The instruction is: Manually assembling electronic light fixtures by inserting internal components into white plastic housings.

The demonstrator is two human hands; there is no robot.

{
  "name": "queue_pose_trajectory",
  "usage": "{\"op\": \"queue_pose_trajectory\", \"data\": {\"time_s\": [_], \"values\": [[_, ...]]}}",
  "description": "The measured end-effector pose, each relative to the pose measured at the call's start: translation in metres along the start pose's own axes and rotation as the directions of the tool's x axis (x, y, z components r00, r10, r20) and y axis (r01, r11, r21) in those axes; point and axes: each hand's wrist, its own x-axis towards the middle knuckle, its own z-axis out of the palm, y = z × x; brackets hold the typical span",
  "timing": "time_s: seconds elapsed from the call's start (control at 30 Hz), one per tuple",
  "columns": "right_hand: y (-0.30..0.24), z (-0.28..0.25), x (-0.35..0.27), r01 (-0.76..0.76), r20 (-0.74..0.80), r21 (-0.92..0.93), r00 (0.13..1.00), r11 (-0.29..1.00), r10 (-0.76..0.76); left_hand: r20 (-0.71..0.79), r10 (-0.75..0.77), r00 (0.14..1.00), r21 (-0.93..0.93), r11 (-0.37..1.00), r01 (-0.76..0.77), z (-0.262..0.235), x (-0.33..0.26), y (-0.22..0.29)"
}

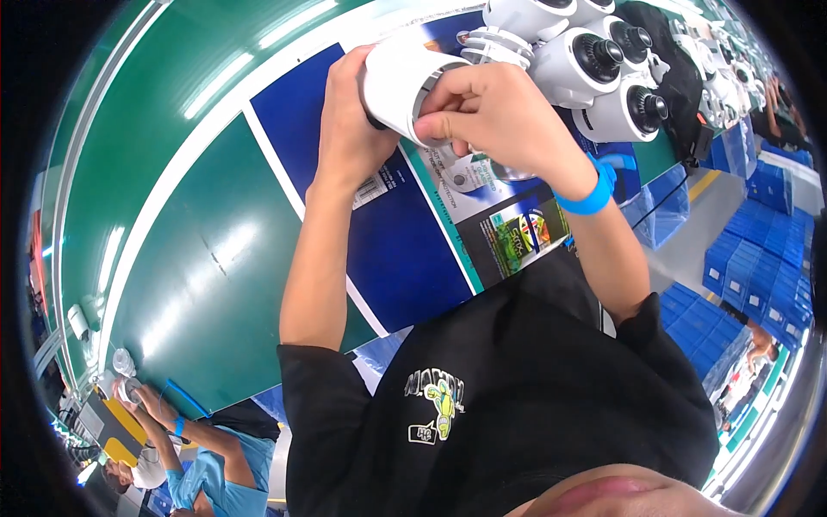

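A white cylindrical camera housing point(398, 82) is held tilted above the bench, its open end facing right. My left hand point(349, 129) wraps round its left side, the fingers partly hidden behind it. At the opening is my right hand point(495, 112), thumb and fingers curled together at the rim and partly inside. Whatever those fingers may pinch is hidden. A blue band point(590, 191) circles my right wrist. Just beyond the right hand lies a white ringed part point(493, 47). Under both hands is a printed blue cardboard sheet point(401, 258).
Several white dome cameras point(568, 69) with black lenses crowd the bench at the right, beside black cloth point(676, 82). A green mat point(207, 267) covers the left. Blue bins point(758, 250) are stacked at far right. Lower left, a co-worker in a light-blue shirt point(220, 470) handles a white part.
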Motion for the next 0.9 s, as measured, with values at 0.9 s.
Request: {"op": "queue_pose_trajectory", "data": {"time_s": [0.9], "values": [[0.056, -0.007, -0.079, 0.123, -0.394, 0.096, 0.916, 0.988, -0.075, -0.028, -0.142, 0.99, -0.016, 0.99, 0.141, -0.003, 0.0, 0.01]]}}
